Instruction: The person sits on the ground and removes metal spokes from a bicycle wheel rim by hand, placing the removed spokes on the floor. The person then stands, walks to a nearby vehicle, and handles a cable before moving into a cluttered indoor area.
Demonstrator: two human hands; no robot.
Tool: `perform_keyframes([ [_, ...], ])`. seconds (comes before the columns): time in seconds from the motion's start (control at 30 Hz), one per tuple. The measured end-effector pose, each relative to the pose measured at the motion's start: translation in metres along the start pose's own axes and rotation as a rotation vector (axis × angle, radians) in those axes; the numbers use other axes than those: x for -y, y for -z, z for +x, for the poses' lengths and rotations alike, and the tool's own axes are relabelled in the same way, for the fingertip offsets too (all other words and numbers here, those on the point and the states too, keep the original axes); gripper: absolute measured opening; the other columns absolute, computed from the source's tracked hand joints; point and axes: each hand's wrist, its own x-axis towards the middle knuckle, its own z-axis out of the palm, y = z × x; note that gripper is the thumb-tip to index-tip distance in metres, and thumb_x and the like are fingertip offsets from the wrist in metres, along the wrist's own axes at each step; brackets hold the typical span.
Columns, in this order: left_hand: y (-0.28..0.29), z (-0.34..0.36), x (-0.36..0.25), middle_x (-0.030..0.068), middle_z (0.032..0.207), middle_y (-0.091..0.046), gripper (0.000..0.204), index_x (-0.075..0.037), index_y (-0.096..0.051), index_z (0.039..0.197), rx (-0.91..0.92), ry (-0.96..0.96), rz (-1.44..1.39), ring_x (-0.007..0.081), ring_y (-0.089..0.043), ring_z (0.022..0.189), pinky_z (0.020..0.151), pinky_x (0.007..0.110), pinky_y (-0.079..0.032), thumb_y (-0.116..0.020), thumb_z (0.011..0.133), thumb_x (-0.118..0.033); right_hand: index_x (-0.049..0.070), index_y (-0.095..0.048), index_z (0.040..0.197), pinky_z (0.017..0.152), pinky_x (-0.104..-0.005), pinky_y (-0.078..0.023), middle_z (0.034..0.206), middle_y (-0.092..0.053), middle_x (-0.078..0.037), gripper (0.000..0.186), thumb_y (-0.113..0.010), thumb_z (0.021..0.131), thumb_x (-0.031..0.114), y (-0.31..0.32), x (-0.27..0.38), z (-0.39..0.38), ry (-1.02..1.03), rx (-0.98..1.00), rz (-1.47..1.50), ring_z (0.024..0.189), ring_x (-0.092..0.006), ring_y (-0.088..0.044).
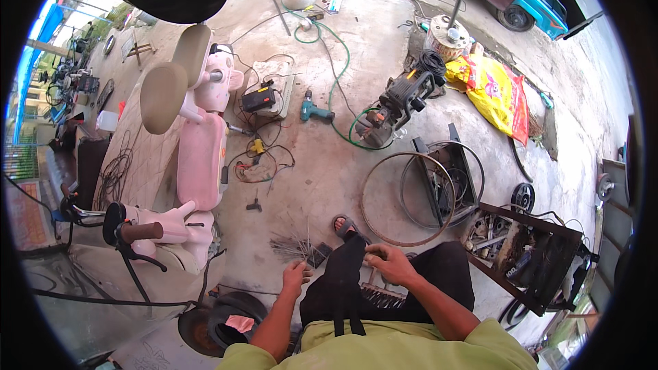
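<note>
My left hand is over my left thigh with its fingers curled together. Just beyond it, a bundle of thin metal spokes fans out on the ground beside a small dark block. Above my right knee, my right hand has thumb and fingers drawn together. Whatever either hand pinches is too small to make out. Between my legs lies a part with a row of short metal rods, partly hidden by my right forearm. A rusty wheel rim rests in front of my right hand, overlapping a second rim.
A pink scooter stands at left, near a tyre. Ahead are a teal drill, loose cables, a green hose and a compressor. At right sit a metal tool box and a yellow-red sack.
</note>
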Motion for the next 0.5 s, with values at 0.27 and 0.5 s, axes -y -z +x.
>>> perform_keyframes([
  [0.27, -0.046, 0.054, -0.032, 0.0051, 0.089, -0.065, 0.015, -0.008, -0.060, 0.113, -0.152, -0.079, -0.251, 0.0206, -0.066, 0.071, 0.060, 0.036, -0.053, -0.061, 0.102, -0.018, -0.006, -0.060, 0.136, 0.092, -0.0303, -0.054, 0.113, -0.075, -0.011, 0.040, -0.063, 0.103, 0.015, -0.003, 0.115, 0.023, 0.087, 0.037, 0.153, 0.099, -0.0148, -0.070],
  [0.5, -0.190, 0.057, -0.254, 0.0049, 0.096, -0.067, 0.025, -0.003, -0.064, 0.119, 0.004, -0.310, -0.221, 0.0156, -0.068, 0.074, 0.059, 0.030, -0.052, -0.062, 0.101, -0.020, -0.006, -0.065, 0.128, 0.093, -0.0300, -0.054, 0.112, -0.073, -0.010, 0.038, -0.069, 0.100, 0.019, 0.024, 0.151, 0.089, 0.140, -0.026, 0.290, 0.102, -0.0146, -0.068],
])
